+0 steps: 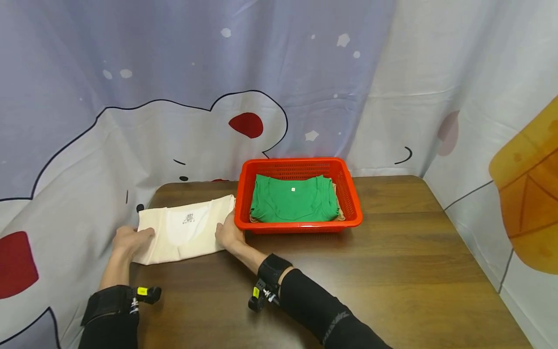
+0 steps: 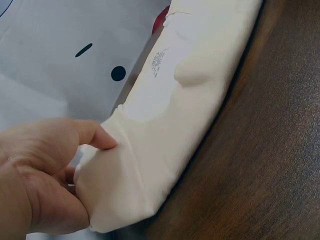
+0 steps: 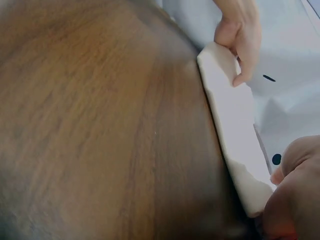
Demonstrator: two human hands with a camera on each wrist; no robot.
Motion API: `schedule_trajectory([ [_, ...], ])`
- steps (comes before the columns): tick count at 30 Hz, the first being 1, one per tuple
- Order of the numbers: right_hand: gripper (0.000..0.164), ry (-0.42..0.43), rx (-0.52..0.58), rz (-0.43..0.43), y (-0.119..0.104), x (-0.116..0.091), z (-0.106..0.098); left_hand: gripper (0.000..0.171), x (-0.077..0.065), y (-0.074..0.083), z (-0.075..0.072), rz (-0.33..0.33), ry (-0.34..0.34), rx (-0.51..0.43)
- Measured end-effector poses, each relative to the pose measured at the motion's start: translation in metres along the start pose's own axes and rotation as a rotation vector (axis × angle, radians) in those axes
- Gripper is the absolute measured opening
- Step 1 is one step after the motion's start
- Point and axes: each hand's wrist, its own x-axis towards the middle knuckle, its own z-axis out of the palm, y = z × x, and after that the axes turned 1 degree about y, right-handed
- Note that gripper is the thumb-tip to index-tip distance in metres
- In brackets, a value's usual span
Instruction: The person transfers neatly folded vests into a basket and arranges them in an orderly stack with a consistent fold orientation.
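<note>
A folded cream T-shirt (image 1: 159,232), its white inner neckline marked with small dark print, lies toward the left of the wooden table. My left hand (image 1: 128,241) grips its left end, thumb on one side and fingers on the other in the left wrist view. At the opposite end my right hand (image 1: 230,233) holds the shirt close to the red basket (image 1: 301,227); most of those fingertips are hidden. Inside the basket lies a folded green T-shirt (image 1: 294,201), with a bit of tan cloth (image 1: 339,206) showing beneath its right edge.
The brown wooden table (image 1: 392,271) extends to the right and toward me. Behind it and at both sides hangs a printed curtain (image 1: 196,63), which the basket's back nearly meets. Black straps with small cameras sit on both wrists.
</note>
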Motion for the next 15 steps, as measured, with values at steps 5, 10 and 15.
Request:
schedule_trajectory([
  [5, 0.084, 0.051, 0.203, 0.054, 0.007, 0.0, 0.008, 0.086, -0.003, 0.0, -0.001, -0.022, -0.047, -0.011],
  [10, 0.085, 0.051, 0.321, 0.121, 0.004, -0.005, 0.006, 0.087, -0.004, 0.0, -0.004, -0.017, -0.071, -0.015],
  [15, 0.062, -0.007, 0.379, 0.245, -0.009, -0.016, -0.007, 0.084, -0.004, 0.0, -0.005, 0.016, -0.075, -0.008],
])
